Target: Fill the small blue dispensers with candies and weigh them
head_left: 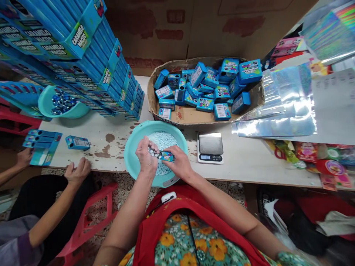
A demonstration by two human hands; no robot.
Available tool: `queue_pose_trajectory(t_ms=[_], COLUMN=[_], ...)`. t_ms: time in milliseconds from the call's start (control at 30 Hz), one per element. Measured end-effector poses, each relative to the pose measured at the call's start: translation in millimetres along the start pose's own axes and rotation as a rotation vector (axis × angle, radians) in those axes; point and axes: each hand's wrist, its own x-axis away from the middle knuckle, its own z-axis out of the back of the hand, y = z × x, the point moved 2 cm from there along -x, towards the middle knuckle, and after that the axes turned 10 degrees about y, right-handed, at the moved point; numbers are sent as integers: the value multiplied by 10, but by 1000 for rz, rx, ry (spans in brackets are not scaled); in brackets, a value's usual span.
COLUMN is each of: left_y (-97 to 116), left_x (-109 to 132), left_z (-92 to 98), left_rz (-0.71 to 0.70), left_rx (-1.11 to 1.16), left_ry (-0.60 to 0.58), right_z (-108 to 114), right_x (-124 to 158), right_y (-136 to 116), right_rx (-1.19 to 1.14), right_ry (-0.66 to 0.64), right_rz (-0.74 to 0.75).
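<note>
A turquoise basin [129,149] filled with small pale-blue candies [163,138] stands in front of me on the table. Above it, my left hand [146,158] is cupped around a handful of candies [153,150]. My right hand [181,164] grips a small blue candy box [168,156], lying sideways with one end against the candies in my left palm. Whether candies are passing into the box is too small to tell.
Behind the basin, a cardboard tray [188,120] holds many blue boxes. A digital scale [210,147] sits to the right, near holographic sheets [277,122]. Stacked blue display cartons [91,70] rise at left. A co-worker's hand [78,171] rests near a single blue box [78,142].
</note>
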Motion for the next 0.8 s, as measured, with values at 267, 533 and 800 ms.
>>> queue_pose_trajectory(t_ms=[267, 533, 800], left_y=[145, -156, -548], left_x=[-100, -405, -504], left_z=[16, 335, -1686], left_rz=[33, -285, -629], left_rx=[-153, -1357, -1143], left_ry=[-44, -316, -664], right_z=[165, 1229, 1661], right_x=[-30, 34, -36], right_y=[11, 478, 1361], right_rx=[-232, -305, -63], right_ry=[17, 313, 524], right_rz=[-96, -291, -305])
